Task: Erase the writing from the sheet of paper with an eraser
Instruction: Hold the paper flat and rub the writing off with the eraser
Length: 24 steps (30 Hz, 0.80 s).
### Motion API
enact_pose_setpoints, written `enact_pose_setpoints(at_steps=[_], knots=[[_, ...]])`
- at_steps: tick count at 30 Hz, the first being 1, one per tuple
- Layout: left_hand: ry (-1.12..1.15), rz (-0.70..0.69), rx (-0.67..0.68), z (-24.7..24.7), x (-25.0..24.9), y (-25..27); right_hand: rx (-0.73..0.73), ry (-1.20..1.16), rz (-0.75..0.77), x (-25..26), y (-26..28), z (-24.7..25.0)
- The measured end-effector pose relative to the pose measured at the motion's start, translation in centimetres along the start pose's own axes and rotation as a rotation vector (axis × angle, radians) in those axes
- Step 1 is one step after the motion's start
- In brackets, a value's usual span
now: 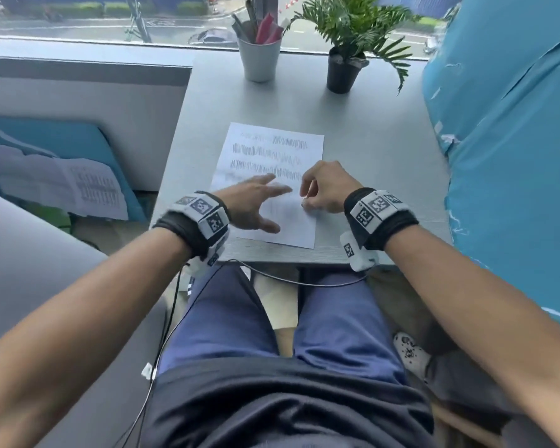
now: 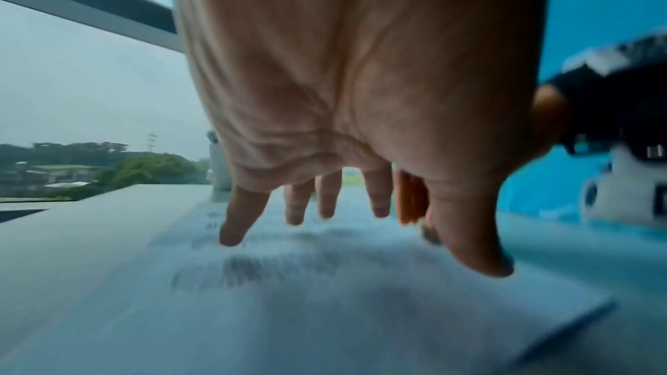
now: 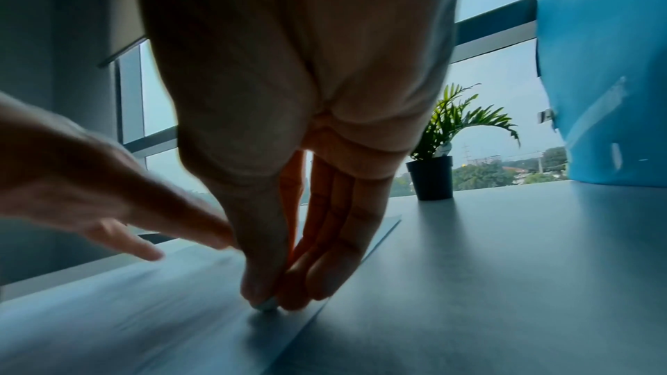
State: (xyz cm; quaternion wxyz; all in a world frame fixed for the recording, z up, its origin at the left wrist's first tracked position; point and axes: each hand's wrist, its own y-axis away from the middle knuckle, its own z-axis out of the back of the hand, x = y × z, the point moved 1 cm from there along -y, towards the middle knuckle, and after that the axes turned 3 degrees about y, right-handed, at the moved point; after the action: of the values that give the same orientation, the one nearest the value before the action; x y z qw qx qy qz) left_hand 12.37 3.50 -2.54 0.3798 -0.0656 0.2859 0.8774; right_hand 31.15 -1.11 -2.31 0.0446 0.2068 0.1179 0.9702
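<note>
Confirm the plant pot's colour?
Black. The pot holding the green plant shows best in the head view, at the table's far edge.

I sat at a grey table (image 1: 369,150) pushed against a wide window (image 1: 78,24), where flat daylight fell on a wet street outside. A white cup (image 1: 260,61) of pens and a potted plant (image 1: 345,67) in a black pot stood near the sill. A grey partition (image 1: 84,101) rose to my left; blue sheeting (image 1: 505,140) hung at my right. Trees and low buildings (image 2: 90,170) lay beyond.
</note>
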Motion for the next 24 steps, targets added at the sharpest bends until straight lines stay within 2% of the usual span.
enact_pose_setpoints(at_steps=[2, 8, 12, 15, 17, 20, 21, 24], knots=[[-0.063, 0.016, 0.071, -0.8, 0.3, -1.6, 0.005, 0.004, 0.038, 0.1, -0.3, 0.1], [-0.022, 0.051, 0.080, -1.1, 0.9, -2.9, -0.071, -0.004, 0.054, 0.0, -1.0, -0.1], [-0.004, 0.102, 0.135, -0.5, 0.6, -3.4, 0.100, -0.010, 0.151, 1.0, 0.0, -1.1], [0.000, 0.129, 0.155, -0.3, 0.3, -3.7, 0.005, -0.095, 0.077, -0.2, -1.2, -0.1], [0.001, 0.138, 0.158, -0.2, 0.2, -3.7, -0.031, -0.116, 0.080, -0.3, -1.1, -0.2], [0.001, 0.144, 0.168, 0.0, 0.0, -3.6, 0.121, -0.094, 0.163, 0.7, 0.1, -0.9], [-0.002, 0.143, 0.170, 0.0, -0.1, -3.6, 0.127, -0.079, 0.153, 0.5, -0.2, -0.6], [-0.003, 0.142, 0.165, 0.0, -0.1, -3.5, -0.010, -0.092, 0.053, -0.9, -1.7, 0.9]])
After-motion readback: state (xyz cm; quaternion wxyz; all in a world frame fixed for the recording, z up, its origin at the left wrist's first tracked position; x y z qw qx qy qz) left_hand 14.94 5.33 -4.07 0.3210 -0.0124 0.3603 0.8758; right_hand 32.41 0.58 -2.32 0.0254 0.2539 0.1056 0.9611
